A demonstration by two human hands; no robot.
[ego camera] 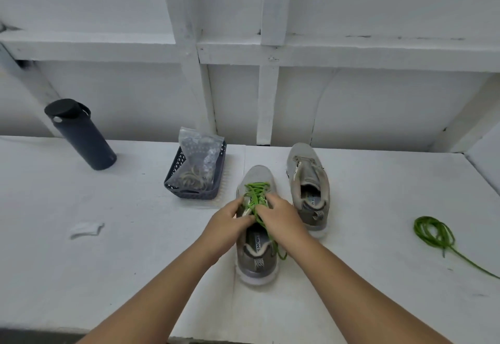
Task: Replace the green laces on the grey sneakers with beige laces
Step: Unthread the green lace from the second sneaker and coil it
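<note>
Head view. Both forearms reach in from the near edge; the left hand (230, 219) and right hand (281, 215) pinch the green lace (255, 195) still threaded through the near sneaker (257, 262) on the desk (108, 276). The far sneaker (309, 181) appears unlaced, with a pulled green lace (433, 232) coiled well to the right. Beige laces (193, 177) wait in the basket (173, 181); relacing seems not yet begun.
</note>
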